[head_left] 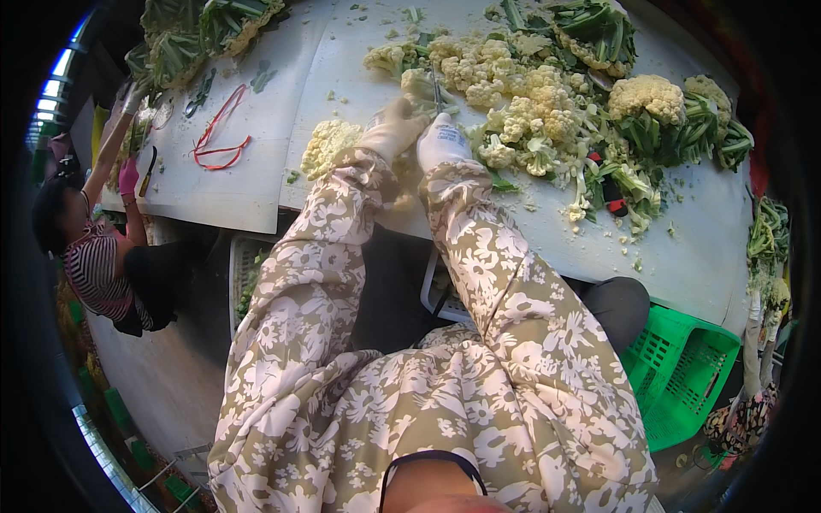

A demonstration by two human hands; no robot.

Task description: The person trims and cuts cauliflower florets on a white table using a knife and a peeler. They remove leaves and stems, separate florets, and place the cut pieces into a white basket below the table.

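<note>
Both my hands wear pale work gloves and meet over the table. My right hand (444, 142) is closed around a knife, whose thin blade (437, 90) points away from me; its handle is hidden in the glove. Against the blade lies a pale cauliflower piece (418, 88), gripped at its near end by my left hand (387, 127). Beside my left wrist rests a creamy cauliflower head (328, 147), partly covered by the sleeve. A broad heap of cut cauliflower florets (497, 77) spreads just beyond and right of my hands.
Leafy cauliflower heads (648, 102) stand at the right. A red-and-black tool handle (609, 186) lies among trimmings. Red strapping (208, 144) and a curved knife (149, 172) are on the table's left. A green crate (680, 378) sits low right. Co-workers flank both sides.
</note>
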